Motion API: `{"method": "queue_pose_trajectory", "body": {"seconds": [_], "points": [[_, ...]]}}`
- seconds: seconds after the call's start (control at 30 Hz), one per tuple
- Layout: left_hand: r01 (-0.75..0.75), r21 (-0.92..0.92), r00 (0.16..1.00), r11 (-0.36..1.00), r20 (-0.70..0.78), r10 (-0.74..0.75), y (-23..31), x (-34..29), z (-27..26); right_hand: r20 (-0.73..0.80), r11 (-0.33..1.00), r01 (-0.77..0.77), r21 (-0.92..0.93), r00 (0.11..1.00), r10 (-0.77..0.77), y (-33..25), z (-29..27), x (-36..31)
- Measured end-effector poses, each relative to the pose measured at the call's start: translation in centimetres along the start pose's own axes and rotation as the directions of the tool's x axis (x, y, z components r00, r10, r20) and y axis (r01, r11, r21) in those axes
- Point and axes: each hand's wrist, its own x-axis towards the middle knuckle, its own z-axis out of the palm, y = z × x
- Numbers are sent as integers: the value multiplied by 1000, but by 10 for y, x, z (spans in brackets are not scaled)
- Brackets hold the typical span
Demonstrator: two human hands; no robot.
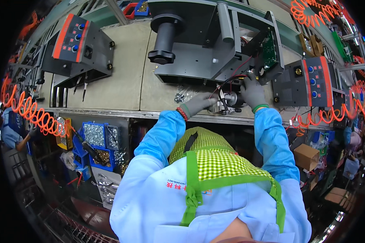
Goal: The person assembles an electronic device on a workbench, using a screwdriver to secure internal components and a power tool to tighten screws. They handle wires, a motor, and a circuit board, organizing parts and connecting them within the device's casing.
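Both of my hands wear grey gloves and work at the bench edge, in front of a grey metal machine housing [190, 67] that lies open. Between them sits a small motor assembly [230, 99] with a silvery body and a black cable looping over it. My left hand [197, 103] reaches in from the left, its fingers closed on the assembly's near-left side. On the right, my right hand [253, 92] is raised by the assembly, fingers bent around thin wires [239, 76] running up to the housing. Its fingertips are partly hidden. A green circuit board [268, 50] stands inside the housing.
A clear bag of small parts [185, 94] lies left of my left hand. Finished-looking grey machines with orange-edged panels stand at left [83, 46] and right [308, 81]. Blue bins of screws [94, 134] hang below the bench edge. Orange coiled hoses [36, 111] dangle at both sides.
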Motion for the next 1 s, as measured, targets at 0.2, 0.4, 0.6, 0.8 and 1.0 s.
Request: {"method": "queue_pose_trajectory", "body": {"seconds": [0.2,0.4,0.6,0.8,1.0], "points": [[-72,342,985,937,-121,120,114,-71,30,-151,928,264,263,961,-231,-64,-83,-44],[-185,869,952,458,43,303,205,-118,62,-345,622,662,419,750,-565,-91,-131,-70],[-306,898,892,316,154,425,254,-89,72,-280,491,448,748,882,-379,-75,-164,-81],[-394,895,858,210,275,434,299,-27,54,-197,95,193,977,980,36,-73,-144,-51],[-374,908,785,-188,418,457,390,78,-29,321,-657,-23,753,885,337,-51,-40,11]]}}
